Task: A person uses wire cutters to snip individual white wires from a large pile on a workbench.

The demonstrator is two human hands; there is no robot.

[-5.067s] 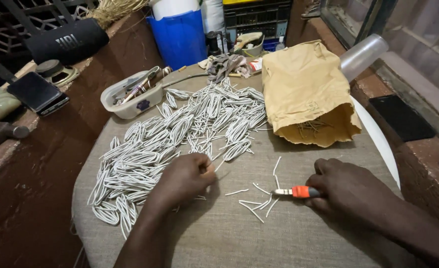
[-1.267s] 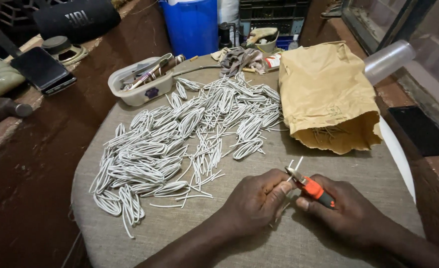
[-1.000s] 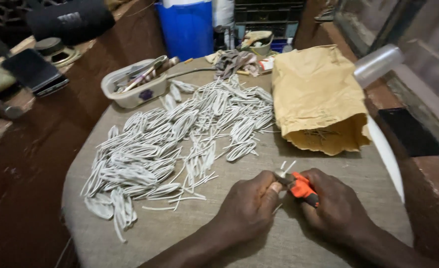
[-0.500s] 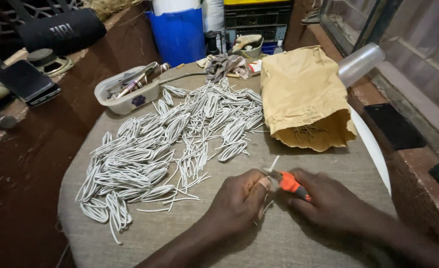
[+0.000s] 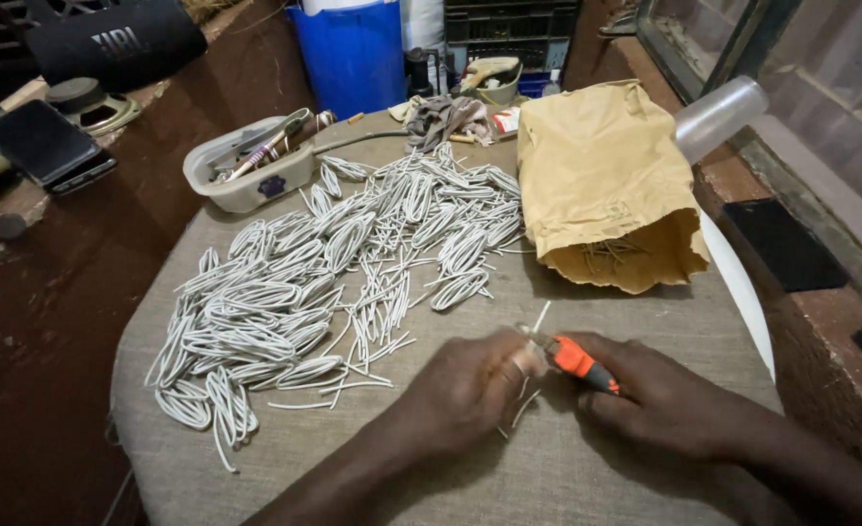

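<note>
Low in the frame, just right of centre, the person's right hand (image 5: 670, 399) is wrapped closed around an orange-handled cutting tool (image 5: 575, 358), whose metal tip points up and left. The left hand (image 5: 470, 385) meets it from the left, fingers curled and pinched on a short piece of white wire (image 5: 540, 318) that sticks up just above the tool's tip. A few more short white pieces (image 5: 521, 409) hang or lie under the two hands; whether the left hand also grips these cannot be told.

Both hands rest over a table (image 5: 353, 458) covered in coarse grey-brown cloth. To the left and above the hands, a large heap of looped white wire (image 5: 324, 273) spreads across the middle of the frame towards the upper centre. At upper right, a brown paper bag (image 5: 601, 175) lies on its side with its open mouth facing the person, thin pieces showing inside. A clear plastic cup (image 5: 718, 115) lies tipped beside the bag's upper right edge.

At upper left, a pale plastic tub (image 5: 246, 175) holds small tools. A blue container (image 5: 353, 54) stands at the top centre. A dark phone (image 5: 46, 146) lies on a ledge at the far left.
</note>
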